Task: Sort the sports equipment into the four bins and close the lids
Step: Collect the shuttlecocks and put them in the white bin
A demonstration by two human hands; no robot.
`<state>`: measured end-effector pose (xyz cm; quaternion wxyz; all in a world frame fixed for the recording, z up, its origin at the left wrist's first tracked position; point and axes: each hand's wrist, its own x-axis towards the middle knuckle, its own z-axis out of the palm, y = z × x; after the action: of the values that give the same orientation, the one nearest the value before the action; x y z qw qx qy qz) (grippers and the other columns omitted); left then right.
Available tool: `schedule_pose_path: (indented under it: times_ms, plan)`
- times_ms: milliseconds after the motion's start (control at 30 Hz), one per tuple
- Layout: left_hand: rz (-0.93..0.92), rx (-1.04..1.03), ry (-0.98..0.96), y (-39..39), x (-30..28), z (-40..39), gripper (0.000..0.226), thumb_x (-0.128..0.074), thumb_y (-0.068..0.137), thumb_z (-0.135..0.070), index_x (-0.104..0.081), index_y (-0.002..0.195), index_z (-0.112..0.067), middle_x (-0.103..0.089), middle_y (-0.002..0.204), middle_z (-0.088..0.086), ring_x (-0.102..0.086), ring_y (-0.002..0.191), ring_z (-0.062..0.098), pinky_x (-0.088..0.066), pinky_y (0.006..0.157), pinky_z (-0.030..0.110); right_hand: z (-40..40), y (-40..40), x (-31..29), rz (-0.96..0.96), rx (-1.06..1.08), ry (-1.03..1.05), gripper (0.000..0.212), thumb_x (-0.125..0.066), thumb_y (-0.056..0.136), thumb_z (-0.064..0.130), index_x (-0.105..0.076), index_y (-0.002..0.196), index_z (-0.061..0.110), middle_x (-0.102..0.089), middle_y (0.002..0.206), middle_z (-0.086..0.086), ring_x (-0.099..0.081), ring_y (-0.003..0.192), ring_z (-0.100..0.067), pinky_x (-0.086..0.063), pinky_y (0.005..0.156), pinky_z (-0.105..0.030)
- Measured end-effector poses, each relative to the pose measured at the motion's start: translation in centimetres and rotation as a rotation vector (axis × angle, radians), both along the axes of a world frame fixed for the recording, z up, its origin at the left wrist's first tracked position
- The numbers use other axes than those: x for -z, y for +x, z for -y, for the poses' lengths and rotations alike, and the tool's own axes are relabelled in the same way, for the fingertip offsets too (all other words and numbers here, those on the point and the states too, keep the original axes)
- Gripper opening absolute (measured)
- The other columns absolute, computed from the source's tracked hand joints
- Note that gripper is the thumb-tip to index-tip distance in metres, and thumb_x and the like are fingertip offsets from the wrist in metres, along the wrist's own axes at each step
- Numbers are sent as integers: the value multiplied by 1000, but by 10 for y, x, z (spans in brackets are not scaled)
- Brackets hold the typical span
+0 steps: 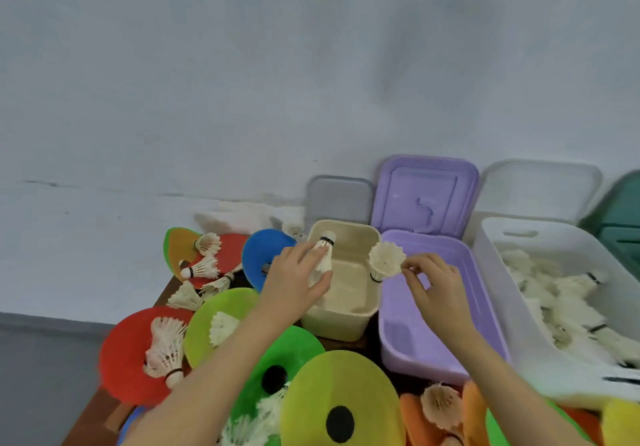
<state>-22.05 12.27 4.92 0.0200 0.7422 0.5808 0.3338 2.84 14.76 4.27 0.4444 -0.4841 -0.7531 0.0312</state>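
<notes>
A white bin (568, 293) full of shuttlecocks is sitting to the right of the right hand (437, 291). A purple bin (422, 352) is lying open under that hand, and a beige bin (346, 321) is standing between the two hands. Coloured discs (341, 386) are crowding below and left of the left hand (294, 281). The left hand is gripping one shuttlecock (323, 253) over the beige bin; the right is pinching a second shuttlecock (385, 260) by its feathers.
</notes>
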Motion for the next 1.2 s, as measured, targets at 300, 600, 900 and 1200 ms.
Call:
schedule_pose_path:
  times_ms: [300, 600, 900, 1200]
  plan:
    - [98, 239, 33, 180, -19, -34, 44, -53, 81, -35, -65, 113, -7, -64, 109, 7, -57, 95, 20, -43, 85, 32, -3, 164, -6, -90, 182, 39, 13, -54, 84, 18, -64, 85, 10, -62, 84, 1, -58, 75, -19, -48, 68, -40]
    - [117, 369, -117, 329, -13, -51, 56, -46, 81, -46, -62, 120, -10, -60, 121, 10, -57, 107, 30, -45, 95, 40, 7, 294, -9, -200, 325, -120, 9, -61, 87, 3, -62, 89, 12, -57, 84, 6, -55, 79, -13, -42, 70, -23]
    - [-307, 312, -293, 361, 28, -41, 34, -38, 97, -37, -59, 122, -26, -42, 140, -12, -29, 131, 10, -9, 94, 28, 15, 322, 14, -30, 167, -385, 14, -61, 86, 7, -60, 86, 21, -56, 78, 14, -55, 76, -6, -45, 69, -26]
    - [-346, 296, -277, 347, 26, -39, 34, -35, 98, -34, -60, 119, -24, -49, 133, -11, -22, 137, 9, -3, 100, 31, 5, 313, 4, -44, 189, -292, 12, -59, 88, 7, -71, 92, 9, -54, 81, 12, -52, 75, -1, -37, 69, -5]
